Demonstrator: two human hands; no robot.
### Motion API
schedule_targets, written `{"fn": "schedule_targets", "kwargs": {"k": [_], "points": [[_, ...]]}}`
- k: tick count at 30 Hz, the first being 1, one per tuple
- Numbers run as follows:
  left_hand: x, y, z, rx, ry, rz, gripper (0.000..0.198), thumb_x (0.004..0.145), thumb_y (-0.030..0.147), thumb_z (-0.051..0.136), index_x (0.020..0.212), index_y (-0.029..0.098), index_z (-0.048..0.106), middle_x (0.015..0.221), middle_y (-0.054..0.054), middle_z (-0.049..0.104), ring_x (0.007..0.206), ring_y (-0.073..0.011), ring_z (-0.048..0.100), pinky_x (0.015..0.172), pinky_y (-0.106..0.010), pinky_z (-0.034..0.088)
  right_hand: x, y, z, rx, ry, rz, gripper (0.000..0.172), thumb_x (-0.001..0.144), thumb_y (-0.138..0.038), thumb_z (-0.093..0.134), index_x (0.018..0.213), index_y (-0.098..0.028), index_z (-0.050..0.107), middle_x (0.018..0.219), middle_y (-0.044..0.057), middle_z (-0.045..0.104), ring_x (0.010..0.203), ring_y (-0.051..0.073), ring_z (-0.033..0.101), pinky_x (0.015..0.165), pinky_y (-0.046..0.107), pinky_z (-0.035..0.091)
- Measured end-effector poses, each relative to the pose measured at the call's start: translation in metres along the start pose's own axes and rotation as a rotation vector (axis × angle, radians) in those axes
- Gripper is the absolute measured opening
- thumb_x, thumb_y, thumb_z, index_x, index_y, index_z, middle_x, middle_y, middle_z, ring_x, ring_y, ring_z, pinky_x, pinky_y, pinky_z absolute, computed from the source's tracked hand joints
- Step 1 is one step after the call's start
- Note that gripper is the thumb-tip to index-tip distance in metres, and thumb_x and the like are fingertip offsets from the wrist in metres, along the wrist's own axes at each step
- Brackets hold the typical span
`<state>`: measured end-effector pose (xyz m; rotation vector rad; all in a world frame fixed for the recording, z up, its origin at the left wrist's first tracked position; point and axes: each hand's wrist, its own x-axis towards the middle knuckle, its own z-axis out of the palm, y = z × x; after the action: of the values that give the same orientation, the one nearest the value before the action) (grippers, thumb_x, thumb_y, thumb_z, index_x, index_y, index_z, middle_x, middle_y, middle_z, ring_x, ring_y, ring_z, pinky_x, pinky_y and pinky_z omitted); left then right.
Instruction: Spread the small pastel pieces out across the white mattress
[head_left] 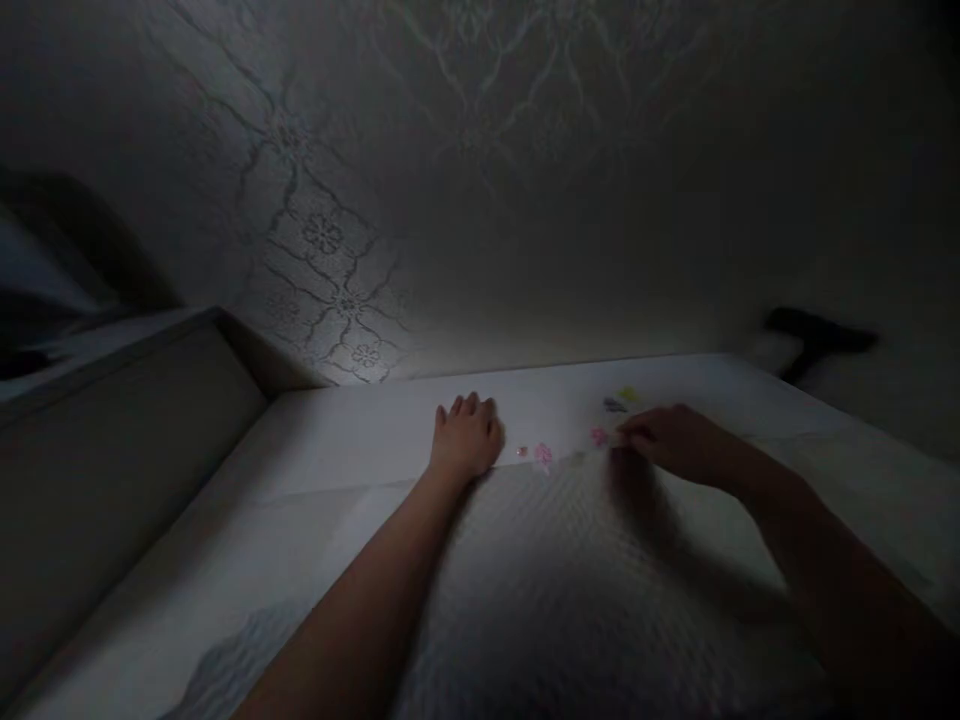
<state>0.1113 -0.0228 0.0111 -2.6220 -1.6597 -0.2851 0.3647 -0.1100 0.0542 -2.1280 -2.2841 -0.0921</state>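
Observation:
My left hand (466,436) rests on the white surface (360,430), its fingers bent and slightly apart, with nothing visible in it. Just right of it lie a tiny pinkish piece (522,452) and a pink flower-shaped piece (544,454). My right hand (660,437) pinches at a second pink flower-shaped piece (598,436), its fingertips at the piece's right edge. Beyond that hand, a grey piece (615,405) and a yellow piece (628,394) lie close together on the white surface.
A patterned wall (465,230) rises behind the white surface. At the left stands a pale panel (142,440) with a raised edge. A dark object (821,332) is at the right. Textured pale fabric (570,590) spreads across the near middle.

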Motion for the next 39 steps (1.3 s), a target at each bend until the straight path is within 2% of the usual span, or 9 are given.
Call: {"fn": "schedule_targets", "kwargs": {"k": [3,8,15,18,21,25,29,34,39], "points": [[0.0,-0.001,0.0,0.003,-0.005,0.001,0.044,0.097,0.032,0.031,0.137,0.019,0.045,0.148,-0.014,0.042,0.136,-0.0296,0.037,0.109,-0.054,0.029,0.005,0.015,0.0,-0.04,-0.121,0.107,0.032,0.089,-0.017,0.044,0.1,-0.016,0.075,0.105,0.012,0.073,0.095,0.026,0.069,0.085,0.035,0.049],[0.001,-0.001,0.001,0.015,0.0,-0.001,0.043,0.097,0.033,0.032,0.136,0.021,0.045,0.149,-0.013,0.041,0.136,-0.0282,0.036,0.109,-0.052,0.029,0.01,0.033,0.006,-0.093,-0.15,0.189,0.038,0.093,-0.02,0.038,0.106,-0.013,0.073,0.114,0.015,0.07,0.102,0.029,0.066,0.088,0.037,0.047],[0.001,0.0,0.0,-0.001,0.007,0.006,0.043,0.096,0.032,0.032,0.134,0.02,0.047,0.146,-0.014,0.044,0.135,-0.0285,0.038,0.108,-0.053,0.03,0.011,0.057,0.02,-0.112,-0.042,0.112,0.03,0.087,-0.021,0.046,0.09,-0.019,0.076,0.096,0.014,0.075,0.087,0.032,0.071,0.075,0.042,0.054],[0.0,0.001,0.0,-0.01,0.005,0.0,0.043,0.097,0.032,0.031,0.135,0.02,0.047,0.147,-0.014,0.043,0.135,-0.0288,0.037,0.109,-0.054,0.029,0.008,0.045,0.021,-0.06,0.063,0.039,0.032,0.087,-0.021,0.046,0.105,-0.018,0.073,0.105,0.014,0.073,0.093,0.032,0.07,0.081,0.047,0.055],[0.0,0.001,0.0,-0.01,0.009,-0.005,0.042,0.096,0.032,0.032,0.135,0.021,0.046,0.148,-0.013,0.042,0.136,-0.0288,0.036,0.109,-0.054,0.029,0.002,0.014,0.02,0.041,0.118,-0.097,0.038,0.089,-0.023,0.044,0.12,-0.016,0.066,0.119,0.014,0.068,0.106,0.03,0.066,0.091,0.046,0.052],[0.0,0.001,-0.001,0.003,0.005,0.001,0.043,0.096,0.032,0.032,0.135,0.02,0.046,0.147,-0.014,0.042,0.135,-0.0291,0.037,0.108,-0.054,0.03,-0.006,-0.031,0.017,0.156,0.094,-0.322,0.041,0.091,-0.021,0.042,0.125,-0.009,0.061,0.126,0.018,0.064,0.114,0.026,0.062,0.098,0.042,0.049],[0.0,0.001,-0.002,0.003,-0.002,-0.002,0.043,0.097,0.032,0.032,0.135,0.019,0.046,0.147,-0.014,0.043,0.135,-0.029,0.037,0.108,-0.054,0.03,-0.012,-0.059,0.015,0.279,0.092,-0.456,0.04,0.094,-0.02,0.039,0.127,-0.01,0.06,0.131,0.017,0.06,0.119,0.025,0.059,0.102,0.04,0.047],[-0.001,0.002,-0.003,0.015,0.009,0.012,0.042,0.096,0.031,0.032,0.133,0.019,0.048,0.146,-0.014,0.044,0.134,-0.0293,0.039,0.107,-0.054,0.031,-0.011,-0.067,0.024,0.252,0.128,-0.567,0.041,0.094,-0.018,0.038,0.129,-0.011,0.058,0.133,0.016,0.059,0.126,0.023,0.053,0.109,0.042,0.04],[0.0,0.001,-0.004,0.018,-0.001,0.01,0.042,0.097,0.031,0.031,0.134,0.019,0.047,0.146,-0.014,0.043,0.134,-0.0295,0.038,0.107,-0.054,0.031,-0.009,-0.049,0.019,0.153,0.088,-0.473,0.032,0.091,-0.013,0.041,0.103,-0.012,0.071,0.115,0.016,0.069,0.113,0.024,0.062,0.099,0.039,0.048]]}}
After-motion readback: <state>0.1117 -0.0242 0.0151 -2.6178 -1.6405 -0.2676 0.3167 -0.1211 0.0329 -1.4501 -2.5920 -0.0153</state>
